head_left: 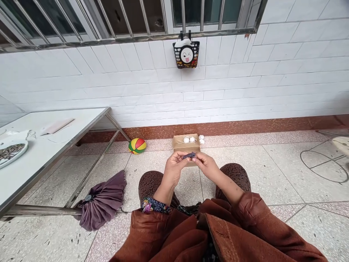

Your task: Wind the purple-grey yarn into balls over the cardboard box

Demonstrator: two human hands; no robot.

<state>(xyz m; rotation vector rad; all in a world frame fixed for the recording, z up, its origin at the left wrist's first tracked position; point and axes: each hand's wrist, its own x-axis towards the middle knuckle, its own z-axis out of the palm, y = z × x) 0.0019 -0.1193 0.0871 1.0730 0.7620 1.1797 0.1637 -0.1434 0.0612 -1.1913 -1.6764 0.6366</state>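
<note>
The head view faces forward and steeply down; left hand point(173, 163) and right hand point(207, 165) sit near, below centre; the wall point(226, 83) spans the top, floor point(240, 149) below; the table point(51, 143) enters at left.

Dark bundle point(188, 155), frame centre: rough, matt; cord, as I see it. Box point(188, 148), centre: matt cardboard. Window bars point(182, 14), top: smooth, glossy metal. Umbrella point(103, 203), lower left: pleated cloth.

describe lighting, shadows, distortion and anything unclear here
Head view: soft, even light, faint shadow under the black plastic basket; head view: wide-angle distortion, silver metal window bars leaning apart; head view: small dark purplish bundle between left hand and right hand, too tiny for detail.
</note>
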